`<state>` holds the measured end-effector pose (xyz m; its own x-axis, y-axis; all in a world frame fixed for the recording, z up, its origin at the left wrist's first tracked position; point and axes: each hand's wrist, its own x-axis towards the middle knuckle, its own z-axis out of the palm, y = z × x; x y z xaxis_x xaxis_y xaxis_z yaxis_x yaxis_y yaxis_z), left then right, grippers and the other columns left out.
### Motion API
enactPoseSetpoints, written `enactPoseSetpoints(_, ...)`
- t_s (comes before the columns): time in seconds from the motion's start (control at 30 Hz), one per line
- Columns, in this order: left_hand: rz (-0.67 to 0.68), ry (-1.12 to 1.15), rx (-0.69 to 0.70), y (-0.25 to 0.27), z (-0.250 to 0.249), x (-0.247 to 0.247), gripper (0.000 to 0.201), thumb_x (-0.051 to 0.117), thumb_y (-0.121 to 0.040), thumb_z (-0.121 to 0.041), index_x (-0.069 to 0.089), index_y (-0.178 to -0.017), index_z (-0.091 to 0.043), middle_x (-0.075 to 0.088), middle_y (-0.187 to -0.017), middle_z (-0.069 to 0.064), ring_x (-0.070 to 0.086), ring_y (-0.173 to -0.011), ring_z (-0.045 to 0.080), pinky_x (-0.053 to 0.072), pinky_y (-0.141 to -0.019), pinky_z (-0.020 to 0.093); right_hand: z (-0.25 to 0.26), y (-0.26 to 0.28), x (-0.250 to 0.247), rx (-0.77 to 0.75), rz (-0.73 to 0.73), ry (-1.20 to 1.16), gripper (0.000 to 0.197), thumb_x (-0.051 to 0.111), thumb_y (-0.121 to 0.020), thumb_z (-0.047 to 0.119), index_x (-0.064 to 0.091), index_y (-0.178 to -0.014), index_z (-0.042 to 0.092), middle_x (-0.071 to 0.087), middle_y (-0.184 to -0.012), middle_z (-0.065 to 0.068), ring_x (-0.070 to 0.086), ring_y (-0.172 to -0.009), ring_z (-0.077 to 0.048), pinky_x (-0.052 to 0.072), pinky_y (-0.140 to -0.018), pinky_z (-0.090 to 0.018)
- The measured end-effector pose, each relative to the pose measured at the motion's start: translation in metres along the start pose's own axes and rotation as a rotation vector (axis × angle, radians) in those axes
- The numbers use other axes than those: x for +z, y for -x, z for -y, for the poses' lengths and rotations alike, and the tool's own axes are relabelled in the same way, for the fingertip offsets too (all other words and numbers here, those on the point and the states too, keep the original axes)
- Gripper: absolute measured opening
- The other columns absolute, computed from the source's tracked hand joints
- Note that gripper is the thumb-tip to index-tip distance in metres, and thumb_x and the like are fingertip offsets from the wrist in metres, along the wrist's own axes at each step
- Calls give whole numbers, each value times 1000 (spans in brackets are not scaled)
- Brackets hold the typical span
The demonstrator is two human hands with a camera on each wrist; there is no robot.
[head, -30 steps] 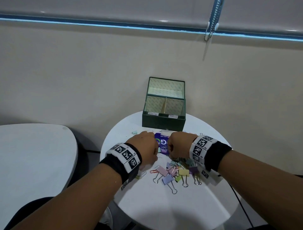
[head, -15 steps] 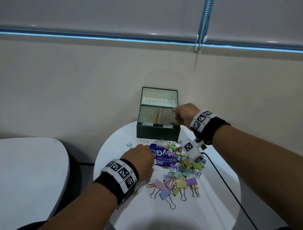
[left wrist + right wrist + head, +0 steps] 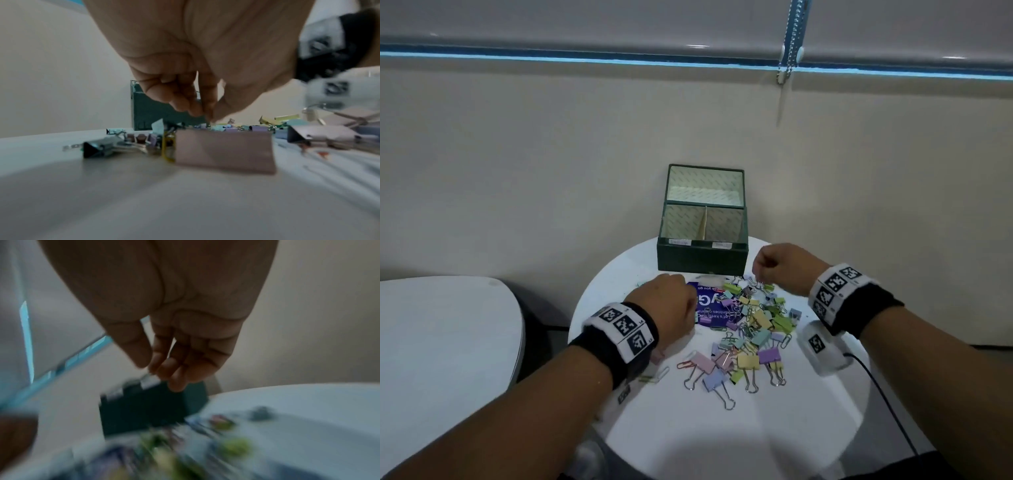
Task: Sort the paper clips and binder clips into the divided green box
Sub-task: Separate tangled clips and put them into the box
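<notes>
The green box point(image 3: 702, 260) stands open at the back of the round white table point(image 3: 722, 442), with two front compartments and one at the rear. A pile of pastel binder clips and paper clips point(image 3: 751, 322) lies in front of it. My left hand point(image 3: 685, 299) is low at the pile's left edge. In the left wrist view its thumb and fingertips point(image 3: 208, 116) pinch together on a small clip, which is blurred. A pink binder clip point(image 3: 224, 154) lies close to that camera. My right hand point(image 3: 760, 272) hovers over the pile's far edge near the box, fingers loosely curled and empty point(image 3: 164, 369).
A purple printed card point(image 3: 703, 303) lies under the pile's left part. A second white table point(image 3: 448, 342) is to the left. The wall is right behind the box. A black cable point(image 3: 887, 404) runs off the table's right side.
My right hand was at the box's right front compartment half a second ago. It has come back down to the pile's far edge. My left hand has stayed at the pile's left side.
</notes>
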<state>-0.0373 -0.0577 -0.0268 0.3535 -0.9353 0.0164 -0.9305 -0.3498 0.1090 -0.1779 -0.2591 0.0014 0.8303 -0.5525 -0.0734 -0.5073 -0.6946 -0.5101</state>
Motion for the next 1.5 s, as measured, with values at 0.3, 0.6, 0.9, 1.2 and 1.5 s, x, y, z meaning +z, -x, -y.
enactPoseSetpoints(0.3,-158,220,-98,-81,-3,-49,15,56,-96,-31,62,-84,-23,62,-82,-6,58,-77,11,45,-72,27,-37,4,23,75,11,108,25,52,-94,12,70,-95,30,66,-95,9,60,-75,-11,54,-78,-28)
enactPoseSetpoints(0.6,-88,89,-174,-144,-11,-39,24,58,-97,-38,73,-103,-20,71,-100,0,64,-91,18,51,-85,31,-33,-10,30,-1,66,125,22,64,-94,28,74,-111,38,71,-111,4,66,-93,-17,55,-87,-31)
enactPoseSetpoints(0.9,-23,78,134,-97,-32,-27,33,67,-88,-47,66,-116,-30,61,-99,-12,59,-92,11,51,-82,30,-29,-14,33,-82,-24,86,9,60,-88,19,61,-82,25,68,-88,4,62,-83,-18,50,-76,-29)
enactPoseSetpoints(1.2,-3,408,4,-82,-27,-14,12,67,-92,-34,74,-101,-28,72,-87,-13,65,-77,0,48,-68,18,-27,-9,31,-196,-153,-84,12,74,-83,22,65,-80,28,66,-79,12,62,-76,-7,54,-73,-26)
enactPoseSetpoints(1.5,184,1089,-182,-76,-20,-19,17,69,-89,2,65,-105,-3,76,-88,11,75,-88,24,61,-69,28,-26,-6,29,-168,-55,-242,29,82,-76,24,67,-99,31,71,-90,16,68,-77,-5,60,-79,-31)
